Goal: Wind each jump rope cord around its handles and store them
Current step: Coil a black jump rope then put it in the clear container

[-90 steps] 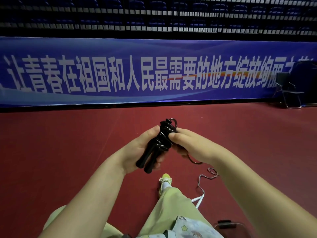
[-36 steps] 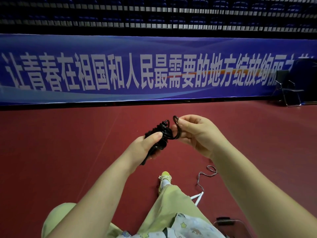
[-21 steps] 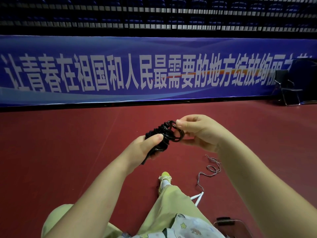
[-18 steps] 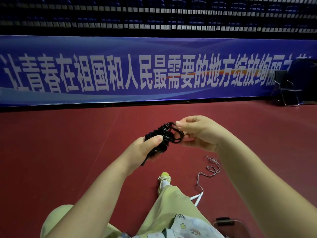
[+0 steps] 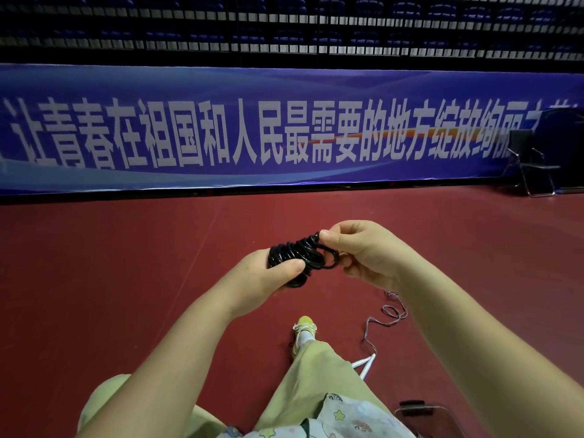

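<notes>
Two hands [image 5: 363, 252] grip one black rope [image 5: 297, 256].

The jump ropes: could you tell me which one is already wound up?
The black jump rope, coiled tight and held in both hands. The thin rope with white handles lies loose on the red floor.

Glossy black cord [image 5: 297, 252]; matt red floor [image 5: 126, 263]; cloth trousers [image 5: 316, 380].

Rope handles [image 5: 286, 263] hidden under coils, left hand [image 5: 256, 279]; banner [image 5: 284, 128] cropped both edges
</notes>
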Demonstrator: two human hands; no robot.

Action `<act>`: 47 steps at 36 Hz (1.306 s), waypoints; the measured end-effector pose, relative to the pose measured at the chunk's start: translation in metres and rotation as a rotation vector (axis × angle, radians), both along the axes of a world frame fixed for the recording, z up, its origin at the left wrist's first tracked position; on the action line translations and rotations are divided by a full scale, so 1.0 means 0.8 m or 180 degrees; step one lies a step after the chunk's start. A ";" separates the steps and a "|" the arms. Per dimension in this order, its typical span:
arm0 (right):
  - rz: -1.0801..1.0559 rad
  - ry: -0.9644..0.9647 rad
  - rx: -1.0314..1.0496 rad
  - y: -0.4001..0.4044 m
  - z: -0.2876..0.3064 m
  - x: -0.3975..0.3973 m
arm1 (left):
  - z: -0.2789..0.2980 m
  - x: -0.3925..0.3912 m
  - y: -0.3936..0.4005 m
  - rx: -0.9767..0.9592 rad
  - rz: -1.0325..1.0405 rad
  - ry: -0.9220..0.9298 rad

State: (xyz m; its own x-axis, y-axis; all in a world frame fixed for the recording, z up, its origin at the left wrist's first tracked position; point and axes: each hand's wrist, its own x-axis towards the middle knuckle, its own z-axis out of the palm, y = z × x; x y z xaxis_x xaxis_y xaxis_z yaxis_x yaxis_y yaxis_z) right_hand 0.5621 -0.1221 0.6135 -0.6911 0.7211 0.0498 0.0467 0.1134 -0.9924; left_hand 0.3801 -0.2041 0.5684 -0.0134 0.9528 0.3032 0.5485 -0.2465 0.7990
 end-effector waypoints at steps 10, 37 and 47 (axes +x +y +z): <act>-0.0021 0.0794 -0.0356 -0.015 -0.013 -0.010 | 0.003 0.007 -0.003 -0.0111 -0.0287 -0.0199; 0.0296 0.1105 -0.0107 -0.004 -0.040 -0.003 | -0.010 0.015 0.006 -0.0399 -0.1432 -0.1773; 0.0288 0.0912 -0.0650 0.000 -0.038 -0.003 | -0.011 0.013 0.006 -0.0735 -0.1173 -0.1091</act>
